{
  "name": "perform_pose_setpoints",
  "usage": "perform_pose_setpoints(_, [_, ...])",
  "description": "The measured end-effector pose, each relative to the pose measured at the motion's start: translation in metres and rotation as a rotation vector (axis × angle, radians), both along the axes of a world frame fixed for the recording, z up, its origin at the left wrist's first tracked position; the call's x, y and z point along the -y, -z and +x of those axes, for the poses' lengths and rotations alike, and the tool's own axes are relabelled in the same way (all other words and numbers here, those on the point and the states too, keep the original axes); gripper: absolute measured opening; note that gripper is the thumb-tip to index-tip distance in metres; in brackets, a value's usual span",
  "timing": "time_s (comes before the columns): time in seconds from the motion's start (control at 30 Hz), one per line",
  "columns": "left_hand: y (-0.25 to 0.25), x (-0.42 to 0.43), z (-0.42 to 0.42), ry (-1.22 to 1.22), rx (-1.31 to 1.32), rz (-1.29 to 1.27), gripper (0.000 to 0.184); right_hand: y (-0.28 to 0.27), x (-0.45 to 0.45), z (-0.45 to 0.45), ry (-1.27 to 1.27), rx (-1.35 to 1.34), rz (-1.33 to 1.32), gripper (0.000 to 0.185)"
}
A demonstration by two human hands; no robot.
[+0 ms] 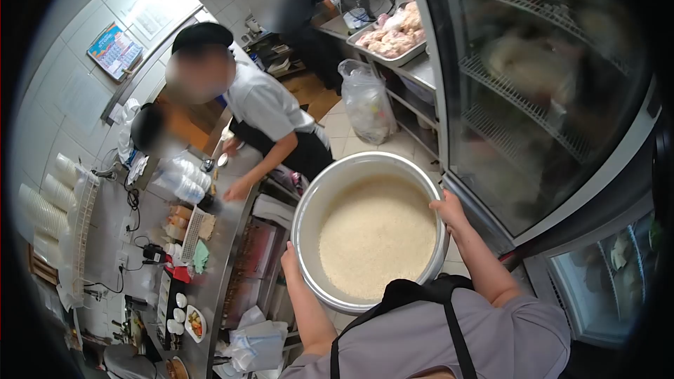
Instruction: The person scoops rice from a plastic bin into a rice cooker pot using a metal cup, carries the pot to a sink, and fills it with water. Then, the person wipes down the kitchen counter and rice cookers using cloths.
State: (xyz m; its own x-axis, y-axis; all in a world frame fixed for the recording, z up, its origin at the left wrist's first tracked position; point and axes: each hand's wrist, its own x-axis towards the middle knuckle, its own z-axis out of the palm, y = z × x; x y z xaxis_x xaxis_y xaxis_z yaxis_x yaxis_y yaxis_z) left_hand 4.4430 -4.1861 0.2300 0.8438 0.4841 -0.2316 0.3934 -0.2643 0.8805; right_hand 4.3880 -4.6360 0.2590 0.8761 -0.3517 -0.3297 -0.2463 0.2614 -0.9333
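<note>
Pot (309, 238), wide and pale-walled, is held at the near middle of the scene, between the steel counter (223, 256) on the left and the glass door (505, 133) on the right, with pale grains (379, 245) spread inside. Its right edge is gripped by the right hand (448, 209), with fingers closed there; its left side is met by the left hand (288, 258), whose fingers are mostly hidden, so how firmly they are curled cannot be told. Grains could be spilled if one side were raised above the other, or if the rim were knocked against the door frame or counter. The pot could also be jolted by the co-worker in a white shirt (263, 102), near its far left side. Footing on the tiled floor (401, 142) could be misjudged, since much of it is screened by the pot. No brand or label can be made out on the pot; print on the blue poster (114, 49) and the wall sheet (147, 15) at far left is too small to be read.
</note>
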Motion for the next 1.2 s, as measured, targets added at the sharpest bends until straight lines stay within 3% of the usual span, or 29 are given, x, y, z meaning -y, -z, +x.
perform_pose_setpoints(0.37, [0.044,0.074,-0.001,0.246,-0.27,0.43,0.07,0.023,0.076,-0.036,0.045,-0.058,-0.057,0.034])
perform_pose_setpoints(0.5, [0.05,0.088,-0.003,0.308,-0.399,0.475,0.074,0.035,0.082,-0.038,0.016,-0.07,-0.026,0.046])
perform_pose_setpoints(0.7, [0.067,0.088,0.002,0.366,-0.51,0.472,0.073,0.038,0.082,-0.046,0.022,-0.107,-0.055,0.043])
perform_pose_setpoints(0.8, [0.047,0.098,-0.002,0.343,-0.513,0.452,0.071,0.032,0.078,-0.055,0.077,-0.038,-0.066,0.036])
perform_pose_setpoints(1.1, [0.037,0.102,0.004,0.44,-0.443,0.615,0.078,0.009,0.081,-0.064,0.071,-0.034,0.0,0.036])
perform_pose_setpoints(1.2, [0.031,0.107,0.004,0.415,-0.423,0.557,0.078,0.013,0.086,-0.065,0.075,-0.001,0.034,0.039])
